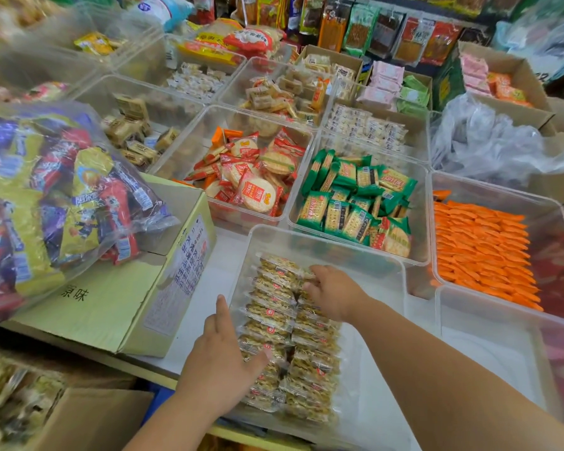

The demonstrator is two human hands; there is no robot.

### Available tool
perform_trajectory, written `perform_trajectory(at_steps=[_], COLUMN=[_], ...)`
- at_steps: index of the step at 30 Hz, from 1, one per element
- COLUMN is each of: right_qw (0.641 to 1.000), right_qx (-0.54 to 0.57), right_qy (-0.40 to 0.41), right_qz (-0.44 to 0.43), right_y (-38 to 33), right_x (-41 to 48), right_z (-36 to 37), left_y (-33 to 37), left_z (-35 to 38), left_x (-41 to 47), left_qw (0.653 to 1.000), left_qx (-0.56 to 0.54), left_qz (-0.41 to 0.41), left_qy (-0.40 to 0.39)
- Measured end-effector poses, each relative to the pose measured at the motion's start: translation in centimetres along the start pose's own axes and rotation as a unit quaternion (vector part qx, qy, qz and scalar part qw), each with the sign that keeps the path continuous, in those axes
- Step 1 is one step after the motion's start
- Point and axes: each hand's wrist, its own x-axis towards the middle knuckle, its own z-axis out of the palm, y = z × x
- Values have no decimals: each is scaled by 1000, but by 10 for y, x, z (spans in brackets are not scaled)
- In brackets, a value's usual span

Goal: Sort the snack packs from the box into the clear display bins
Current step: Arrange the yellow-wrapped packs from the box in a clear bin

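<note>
Snack packs (pixel 274 317) lie in two front-to-back rows in the clear bin (pixel 326 242) at the counter's front edge. Right hand (pixel 334 296) curls over the far end, grip unclear; left hand (pixel 220 359), loose-fingered, rests on the near-left row.

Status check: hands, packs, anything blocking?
Left hand open, pressing left row. Right hand on right row, grip unclear. Snack packs in two rows, near bin. Nothing blocking.

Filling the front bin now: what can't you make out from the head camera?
All head view:
- Fingertips of the right hand: curled under it among the snack packs; grip unclear.
- Near corners of the front bin: hidden behind the forearms.
- Pack print: too small, blurred.
- The cardboard box, bottom left: cut by the frame edge, contents blurred.
</note>
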Motion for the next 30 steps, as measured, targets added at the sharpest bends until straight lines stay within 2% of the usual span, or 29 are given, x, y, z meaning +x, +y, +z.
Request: perform_trajectory(at_steps=[4, 9, 14, 19, 25, 27, 30], right_qw=[996, 995, 990, 977, 954, 951, 948], right_qx=[14, 19, 31, 39, 2, -4, -14], right_qy=[85, 98, 96, 73, 57, 32, 14], right_qz=[-4, -26, -102, -199, -294, -306, -318], right_y=[-4, -17, -46, -104, -183, -211, -254], right_x=[-35, -105, -178, -222, -253, -257, -257], right_z=[11, 21, 43, 71, 100, 107, 119], left_y=[1, 0, -22, -80, -173, -208, -264], left_z=[-2, -19, -39, -55, -80, -91, -108], left_x=[2, -11, -89, -187, -255, -262, -259], left_qw=[1000, 1000, 990, 966, 953, 959, 978], left_qx=[-4, 0, 2, -16, -17, -42, -50], left_qz=[0, -1, 92, 109, 16, -39, -97], left_qy=[-13, -32, 104, 234, 302, 276, 179])
